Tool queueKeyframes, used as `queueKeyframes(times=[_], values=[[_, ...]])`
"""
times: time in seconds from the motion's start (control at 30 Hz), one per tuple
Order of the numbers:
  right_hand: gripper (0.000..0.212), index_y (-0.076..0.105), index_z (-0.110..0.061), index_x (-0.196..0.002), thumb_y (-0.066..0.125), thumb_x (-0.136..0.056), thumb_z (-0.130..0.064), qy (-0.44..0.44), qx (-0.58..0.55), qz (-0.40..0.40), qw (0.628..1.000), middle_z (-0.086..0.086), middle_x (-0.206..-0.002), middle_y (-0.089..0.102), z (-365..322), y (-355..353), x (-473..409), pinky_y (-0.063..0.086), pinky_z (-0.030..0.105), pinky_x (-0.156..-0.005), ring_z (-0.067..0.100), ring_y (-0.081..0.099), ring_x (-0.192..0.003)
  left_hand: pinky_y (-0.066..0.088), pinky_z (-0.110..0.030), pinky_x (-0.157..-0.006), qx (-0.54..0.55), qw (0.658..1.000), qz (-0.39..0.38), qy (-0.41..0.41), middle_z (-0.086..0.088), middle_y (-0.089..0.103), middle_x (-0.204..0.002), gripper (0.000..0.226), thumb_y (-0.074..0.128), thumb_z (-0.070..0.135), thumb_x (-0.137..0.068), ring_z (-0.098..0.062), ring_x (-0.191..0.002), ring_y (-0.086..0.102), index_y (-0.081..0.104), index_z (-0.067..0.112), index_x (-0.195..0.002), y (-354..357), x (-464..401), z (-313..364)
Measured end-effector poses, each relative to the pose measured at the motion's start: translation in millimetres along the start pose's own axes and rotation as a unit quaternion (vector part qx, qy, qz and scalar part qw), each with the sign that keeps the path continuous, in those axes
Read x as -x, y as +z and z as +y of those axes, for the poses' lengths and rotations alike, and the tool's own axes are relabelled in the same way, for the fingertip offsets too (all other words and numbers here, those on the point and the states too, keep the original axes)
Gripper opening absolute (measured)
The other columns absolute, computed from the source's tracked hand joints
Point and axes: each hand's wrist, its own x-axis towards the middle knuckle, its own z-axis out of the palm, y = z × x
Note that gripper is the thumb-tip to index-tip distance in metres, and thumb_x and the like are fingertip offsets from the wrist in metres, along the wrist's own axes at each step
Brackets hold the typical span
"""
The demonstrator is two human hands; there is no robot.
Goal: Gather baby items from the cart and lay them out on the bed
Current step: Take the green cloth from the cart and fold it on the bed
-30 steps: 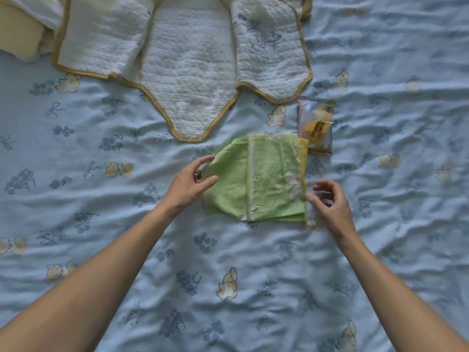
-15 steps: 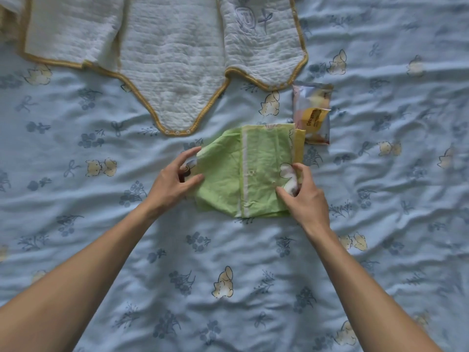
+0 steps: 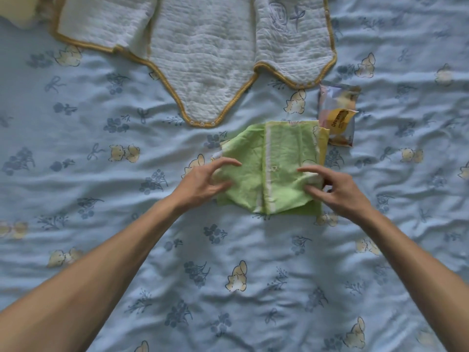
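Folded green cloth point(image 3: 274, 171) lies flat on the blue printed bedsheet point(image 3: 101, 174), roughly centre of view, with a pale stripe running down its middle and a yellow edge showing along its right side. Left hand point(image 3: 203, 182) sits at the cloth's left edge, fingers spread and curled, fingertips on or just over the fabric, not closed on anything; thumb points toward the cloth's lower left part. Right hand point(image 3: 335, 188) is at the cloth's right edge, index finger stretched out over the green surface, thumb and the other fingers bunched around a white bit of the cloth at that edge; looks like a loose pinch, but cannot tell for sure if the fabric is actually gripped. Both bare forearms come in from the bottom corners. Small plastic packet point(image 3: 337, 115) with yellow label lies just beside the cloth's upper right corner, touching or nearly touching the yellow edge. White quilted baby bodysuit point(image 3: 203, 59) with mustard trim is spread open at the top of view, snap end pointing down toward the cloth, apart from it. A pale yellow thing point(image 3: 15, 11) is cut off at the top left corner, can't identify it. Sheet is wrinkled, with bear and flower print.
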Motion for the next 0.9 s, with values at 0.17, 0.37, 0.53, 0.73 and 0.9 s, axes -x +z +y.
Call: queueKeyframes(times=[0.17,0.37,0.53,0.73,0.9], values=[[0.046,0.062,-0.029,-0.122,0.070,-0.082,-0.007,0.011,-0.031,0.116,0.993,0.003,-0.101,0.071,15,-65,39,0.053,0.013,-0.061,0.011,0.059,-0.065,0.042,-0.004,-0.083,0.110,0.994,0.011,-0.017,0.007,0.068,-0.107,0.030,0.065,0.003,-0.087,0.014,-0.092,0.060,0.068,0.016,-0.114,-3,0,5],[0.049,0.059,-0.039,-0.126,0.064,-0.079,-0.027,0.124,-0.112,0.183,0.969,-0.019,-0.105,0.070,59,-139,93,0.042,0.009,-0.046,-0.003,0.045,-0.055,0.049,-0.018,-0.090,0.153,0.987,-0.001,-0.041,0.003,0.068,-0.112,0.031,0.064,0.006,-0.088,-0.003,-0.101,0.062,0.067,0.016,-0.117,-11,-3,6],[0.048,0.064,-0.038,-0.119,0.061,-0.088,-0.001,0.192,-0.085,0.183,0.960,-0.024,-0.078,0.065,118,-144,101,0.036,0.012,-0.039,0.002,0.039,-0.048,0.048,-0.017,-0.078,0.179,0.982,-0.019,-0.048,0.011,0.068,-0.100,0.036,0.067,0.010,-0.086,-0.003,-0.090,0.060,0.067,0.033,-0.113,-9,-5,-4],[0.052,0.064,-0.044,-0.111,0.067,-0.083,0.000,0.211,-0.085,0.142,0.963,-0.005,-0.071,0.050,164,-114,92,0.039,0.008,-0.048,0.007,0.043,-0.058,0.038,-0.036,-0.093,0.056,0.996,-0.025,-0.066,0.014,0.047,-0.133,0.050,0.071,0.045,-0.071,-0.013,-0.121,0.040,0.052,0.057,-0.116,-12,-16,-11],[0.048,0.056,-0.057,-0.108,0.076,-0.077,-0.027,0.188,-0.119,0.135,0.965,-0.029,-0.120,0.051,168,-114,85,0.039,0.033,-0.097,0.010,0.045,-0.120,0.053,-0.016,-0.068,0.033,0.996,-0.034,-0.072,0.032,0.062,-0.106,0.046,0.073,0.042,-0.069,0.010,-0.090,0.061,0.058,0.056,-0.110,-9,-25,-21]])
